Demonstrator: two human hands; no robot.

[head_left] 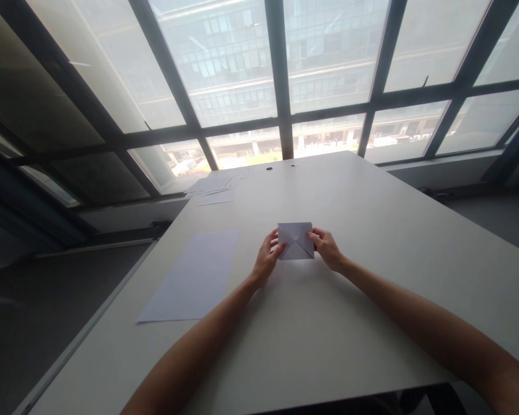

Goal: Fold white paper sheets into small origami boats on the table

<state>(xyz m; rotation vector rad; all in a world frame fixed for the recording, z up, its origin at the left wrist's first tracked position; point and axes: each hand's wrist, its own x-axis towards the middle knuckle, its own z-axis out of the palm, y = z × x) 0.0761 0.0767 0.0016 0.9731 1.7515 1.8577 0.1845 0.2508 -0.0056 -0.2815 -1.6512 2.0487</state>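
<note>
To the right of the flat sheet on the table, the left hand and right hand pinch opposite sides of the folded paper. Its creases already meet mid-face; whether folds remain, I cannot tell. The sheet appears unfolded.

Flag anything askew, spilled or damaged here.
The loose papers at the far left of the desk look untidy, overlapping at uneven angles. I see no spill, and the folded paper shows no obvious damage.
</note>
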